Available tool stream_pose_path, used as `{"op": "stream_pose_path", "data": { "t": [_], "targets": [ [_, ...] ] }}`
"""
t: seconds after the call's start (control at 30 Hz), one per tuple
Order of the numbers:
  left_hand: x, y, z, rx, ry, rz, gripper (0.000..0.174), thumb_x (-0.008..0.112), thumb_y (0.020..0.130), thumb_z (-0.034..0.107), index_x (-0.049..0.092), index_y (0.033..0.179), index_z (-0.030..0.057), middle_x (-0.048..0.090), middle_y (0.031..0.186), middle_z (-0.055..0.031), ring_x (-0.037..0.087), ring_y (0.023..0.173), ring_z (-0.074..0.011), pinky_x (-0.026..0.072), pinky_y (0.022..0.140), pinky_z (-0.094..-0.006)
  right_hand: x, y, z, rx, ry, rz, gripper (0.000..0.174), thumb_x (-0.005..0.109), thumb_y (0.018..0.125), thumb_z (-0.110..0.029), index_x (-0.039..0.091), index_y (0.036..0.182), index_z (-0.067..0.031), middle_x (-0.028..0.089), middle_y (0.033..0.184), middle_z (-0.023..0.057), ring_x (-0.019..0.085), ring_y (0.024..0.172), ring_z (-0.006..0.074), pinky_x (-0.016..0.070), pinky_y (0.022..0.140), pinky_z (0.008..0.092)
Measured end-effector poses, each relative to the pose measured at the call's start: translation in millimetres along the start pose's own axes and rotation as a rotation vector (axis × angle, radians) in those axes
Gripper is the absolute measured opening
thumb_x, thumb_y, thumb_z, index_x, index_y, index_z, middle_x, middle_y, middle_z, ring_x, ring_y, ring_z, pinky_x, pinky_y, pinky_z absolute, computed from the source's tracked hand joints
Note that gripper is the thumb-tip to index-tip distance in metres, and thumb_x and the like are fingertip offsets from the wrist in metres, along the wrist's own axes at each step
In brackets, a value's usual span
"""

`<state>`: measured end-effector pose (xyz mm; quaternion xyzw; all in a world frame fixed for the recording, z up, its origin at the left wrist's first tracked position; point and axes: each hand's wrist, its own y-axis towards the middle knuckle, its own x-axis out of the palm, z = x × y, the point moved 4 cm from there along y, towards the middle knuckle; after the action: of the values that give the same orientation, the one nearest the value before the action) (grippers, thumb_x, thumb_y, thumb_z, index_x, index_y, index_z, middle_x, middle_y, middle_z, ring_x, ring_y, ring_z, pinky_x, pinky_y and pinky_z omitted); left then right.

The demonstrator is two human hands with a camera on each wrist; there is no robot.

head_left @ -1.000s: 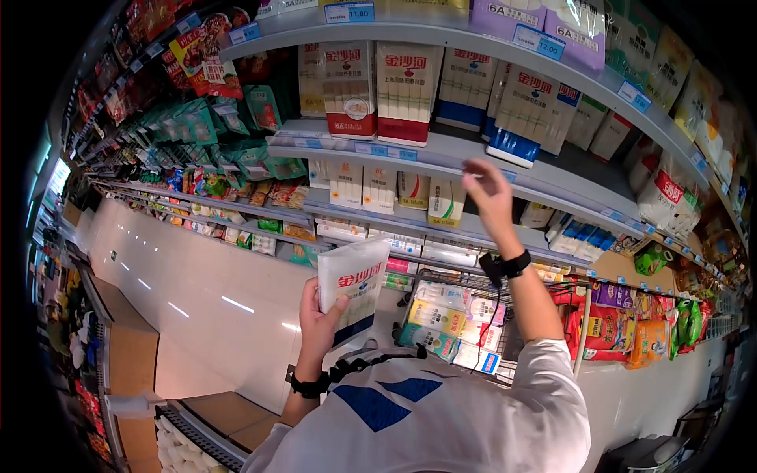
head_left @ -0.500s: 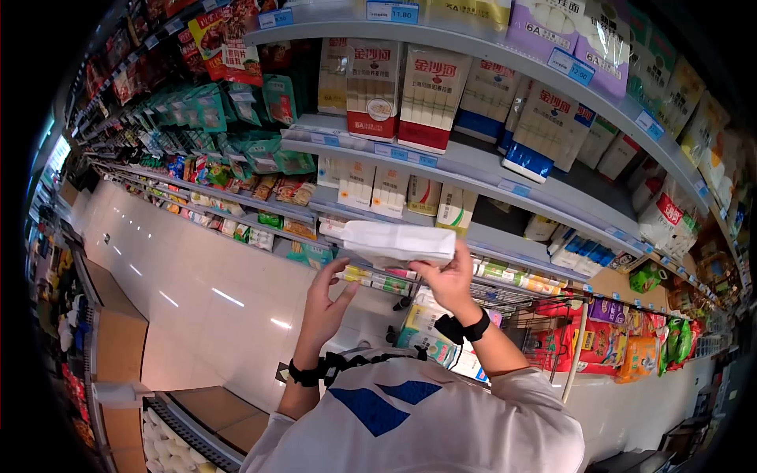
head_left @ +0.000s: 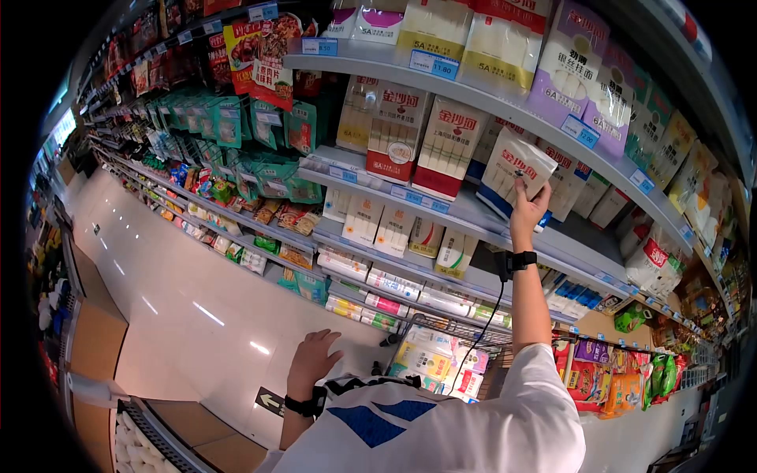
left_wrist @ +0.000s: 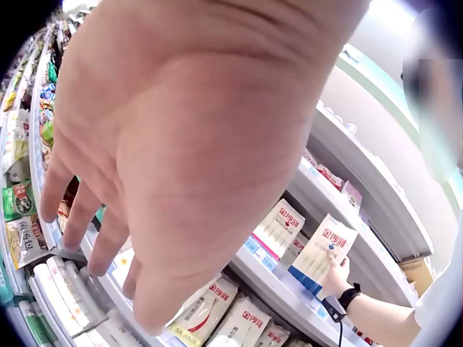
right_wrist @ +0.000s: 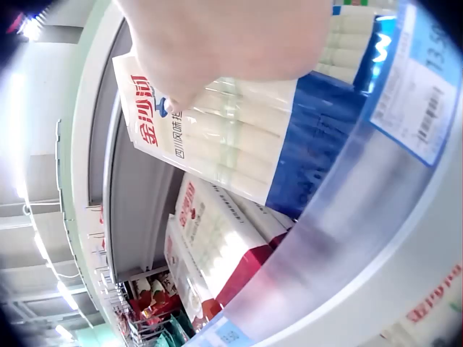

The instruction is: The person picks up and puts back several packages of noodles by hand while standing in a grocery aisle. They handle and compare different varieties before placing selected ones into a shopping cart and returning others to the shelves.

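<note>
My right hand [head_left: 529, 211] grips the upper part of a packet of dried noodles [head_left: 505, 169], white with red lettering and a blue bottom band. The packet leans at the front of the middle shelf, its blue end low by the shelf edge; in the right wrist view the noodle bundles [right_wrist: 249, 134] show through the clear wrapper. Beside it stand red-banded noodle packets [head_left: 448, 146]. Low in front of my body, my left hand [head_left: 314, 364] holds nothing, its fingers loosely extended; its palm fills much of the left wrist view.
A shopping cart [head_left: 489, 335] holding several noodle packs [head_left: 430, 359] stands below the shelves. Overhead, a shelf [head_left: 505, 98] with price tags carries purple and yellow packets. Shelves of green bags [head_left: 225, 122] run left along the tiled floor [head_left: 189, 292].
The packet, first in my left hand, passed to my right hand, which has carried it up to the middle shelf. My left hand let go and dropped lower.
</note>
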<state>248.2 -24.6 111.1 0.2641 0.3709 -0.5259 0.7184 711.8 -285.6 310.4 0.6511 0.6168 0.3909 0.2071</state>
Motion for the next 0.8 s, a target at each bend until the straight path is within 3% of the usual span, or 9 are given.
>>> {"op": "stream_pose_path", "data": {
  "t": [0.17,0.4,0.47,0.5,0.57,0.6,0.7,0.77,0.8],
  "targets": [
    [18,-1,-13,-0.058,0.050,-0.048,0.048,0.072,0.088,0.033,0.063,0.132,0.0171,0.059,0.139,-0.0150,0.053,0.128,-0.0381,0.0465,0.104,-0.0485,7,27,25,0.110,-0.049,-0.057,0.047,0.079,0.092,-0.023,0.056,0.125,0.0026,0.065,0.117,0.0089,0.061,0.104,0.0153,0.0470,0.093,0.0298],
    [31,14,-26,-0.016,0.067,-0.110,0.053,0.070,0.088,0.036,0.058,0.136,0.0162,0.060,0.139,-0.0146,0.055,0.126,-0.0386,0.0466,0.103,-0.0501,29,61,49,0.256,-0.068,-0.200,0.055,0.072,0.096,-0.023,0.048,0.141,-0.0022,0.063,0.128,0.0136,0.059,0.117,0.0231,0.0464,0.099,0.0359],
    [31,18,-29,-0.011,0.056,-0.111,0.055,0.070,0.088,0.037,0.058,0.137,0.0147,0.060,0.139,-0.0148,0.055,0.125,-0.0391,0.0466,0.103,-0.0502,30,71,53,0.232,-0.502,-0.183,0.071,0.068,0.096,-0.029,0.034,0.153,-0.0056,0.060,0.136,0.0209,0.062,0.116,0.0343,0.0501,0.096,0.0423],
    [32,19,-30,-0.007,0.040,-0.105,0.056,0.069,0.089,0.038,0.057,0.137,0.0131,0.060,0.139,-0.0149,0.055,0.125,-0.0396,0.0466,0.102,-0.0503,31,73,56,0.241,-0.510,-0.175,0.071,0.068,0.096,-0.029,0.034,0.153,-0.0056,0.060,0.136,0.0209,0.062,0.116,0.0343,0.0501,0.096,0.0423],
    [31,21,-29,-0.001,0.039,-0.122,0.056,0.069,0.089,0.038,0.056,0.138,0.0121,0.060,0.138,-0.0150,0.055,0.124,-0.0399,0.0466,0.102,-0.0505,31,74,54,0.097,-0.947,-0.189,0.058,0.070,0.088,-0.028,0.050,0.133,0.0017,0.066,0.115,0.0296,0.064,0.104,0.0461,0.0523,0.089,0.0490],
    [30,21,-29,-0.002,0.035,-0.125,0.057,0.069,0.089,0.038,0.056,0.138,0.0111,0.060,0.138,-0.0150,0.055,0.124,-0.0403,0.0466,0.102,-0.0507,26,71,55,0.083,-0.916,-0.239,0.057,0.069,0.085,-0.026,0.051,0.131,0.0029,0.065,0.110,0.0334,0.062,0.101,0.0506,0.0515,0.088,0.0535],
    [32,22,-34,0.003,-0.003,-0.169,0.058,0.068,0.090,0.039,0.054,0.140,0.0114,0.059,0.138,-0.0151,0.056,0.122,-0.0409,0.0465,0.102,-0.0505,11,41,28,0.133,-0.915,-0.294,0.047,0.068,0.086,-0.026,0.057,0.121,0.0041,0.067,0.107,0.0312,0.063,0.100,0.0505,0.0522,0.087,0.0500],
    [35,23,-37,0.006,0.002,-0.213,0.060,0.067,0.090,0.039,0.053,0.141,0.0118,0.060,0.138,-0.0155,0.057,0.121,-0.0412,0.0464,0.102,-0.0504,0,9,8,0.069,-0.840,-0.309,0.045,0.070,0.088,-0.027,0.062,0.121,0.0030,0.067,0.113,0.0271,0.065,0.102,0.0457,0.0527,0.088,0.0443],
    [37,24,-39,0.012,0.009,-0.234,0.060,0.067,0.090,0.040,0.053,0.141,0.0117,0.060,0.138,-0.0156,0.058,0.121,-0.0410,0.0464,0.102,-0.0504,0,-15,-12,-0.032,-0.699,-0.210,0.040,0.071,0.089,-0.024,0.065,0.120,0.0014,0.068,0.117,0.0209,0.067,0.103,0.0367,0.0527,0.089,0.0390]
  ]
}}
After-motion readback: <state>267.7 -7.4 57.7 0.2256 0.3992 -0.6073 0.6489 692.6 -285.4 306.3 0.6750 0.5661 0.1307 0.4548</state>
